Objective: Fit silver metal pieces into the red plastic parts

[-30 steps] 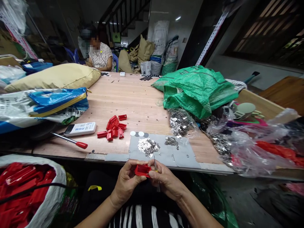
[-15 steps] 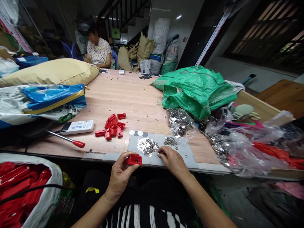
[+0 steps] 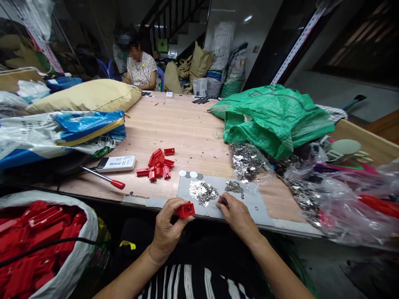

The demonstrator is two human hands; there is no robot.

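A small red plastic housing (image 3: 186, 210) is pinched between the thumb and fingers of my left hand (image 3: 168, 228), just in front of the table edge. My right hand (image 3: 237, 214) is at the grey mat (image 3: 252, 207), its thumb and fingertips pressed together; whatever may be between them is too small to make out. Beside those fingertips lies a pile of shiny flat metal pieces (image 3: 201, 192). Behind them sits a smaller heap of darker metal parts (image 3: 234, 187). More red housings (image 3: 158, 164) lie loosely piled on the table to the left.
A white sack (image 3: 90, 220) of red parts stands at lower left. On the table are a lever with a red handle (image 3: 117, 184), a white device (image 3: 116, 163), a green woven sack (image 3: 274, 116) and clear bags of metal pieces (image 3: 249, 162). Another person (image 3: 141, 70) sits at the far end.
The view has swung slightly left, so everything appears farther right. The red housing has turned a little in my left hand. My right hand stays beside the shiny pile.
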